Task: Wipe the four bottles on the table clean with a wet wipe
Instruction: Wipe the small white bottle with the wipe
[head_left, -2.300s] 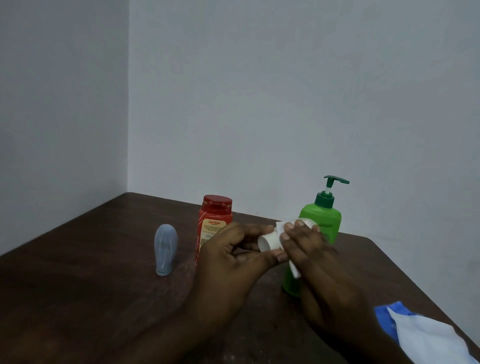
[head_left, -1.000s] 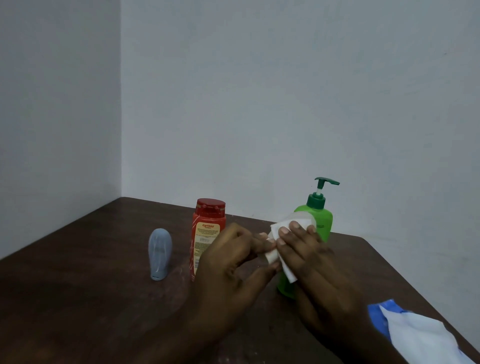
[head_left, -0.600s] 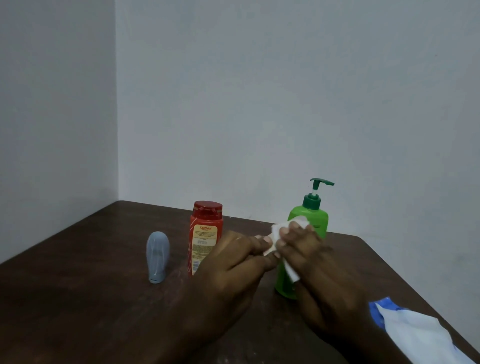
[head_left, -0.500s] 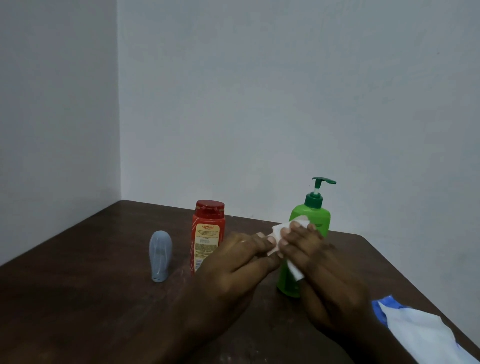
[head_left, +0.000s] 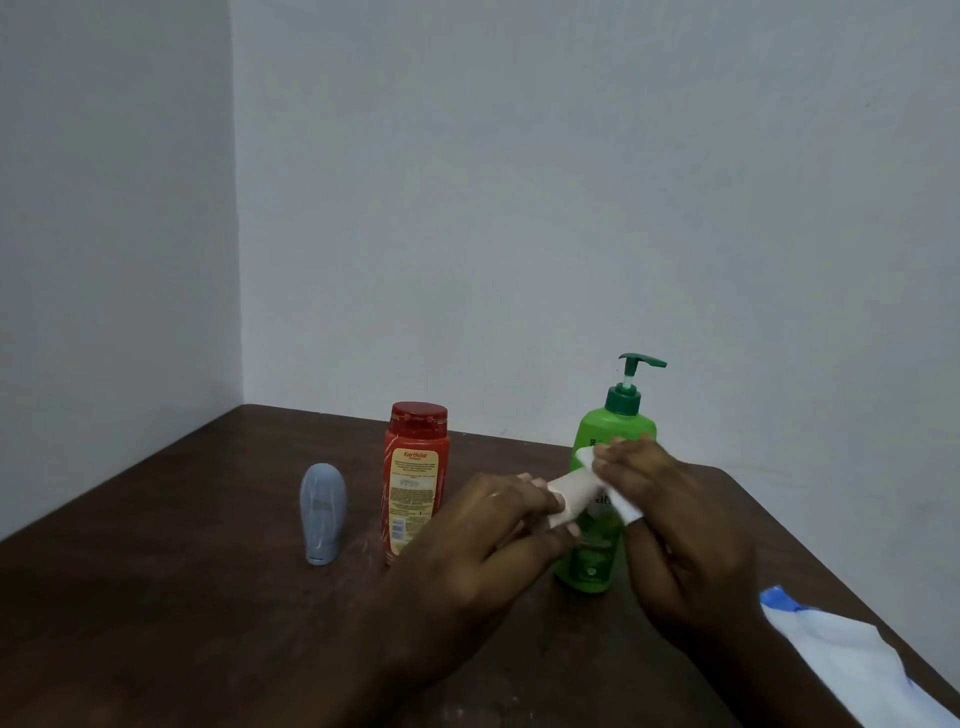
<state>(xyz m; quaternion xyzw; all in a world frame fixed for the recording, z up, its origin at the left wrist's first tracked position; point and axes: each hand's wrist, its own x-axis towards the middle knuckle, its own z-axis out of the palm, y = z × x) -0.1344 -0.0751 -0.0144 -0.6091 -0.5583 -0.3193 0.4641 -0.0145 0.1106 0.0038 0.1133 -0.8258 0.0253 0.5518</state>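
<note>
Both hands meet above the middle of the dark wooden counter (head_left: 156, 597), and between them is a small white bottle (head_left: 571, 496), held off the surface and tilted, its higher end towards the right. The left hand (head_left: 483, 535) has its grip closed on the lower end, fingertips and thumb pinching it. The right hand (head_left: 680, 530) has its grip closed round a wet wipe (head_left: 627, 508), which is pressed against the upper end of the white bottle; a white corner of it hangs below the fingers and another shows above them.

Just behind the hands stands a green pump bottle (head_left: 615, 431), upright, its dark green pump head pointing right (its lower body is partly hidden by the white bottle and the fingers). To its left stands a red bottle (head_left: 415, 467) with a red cap and a yellow label, also upright. Further left, well apart from the hands, a grey-blue bottle (head_left: 322, 512) stands on its flat end.

At the counter's near right edge lies a white and blue packet (head_left: 852, 660), flat. A plain pale wall (head_left: 519, 208) forms the corner behind.
</note>
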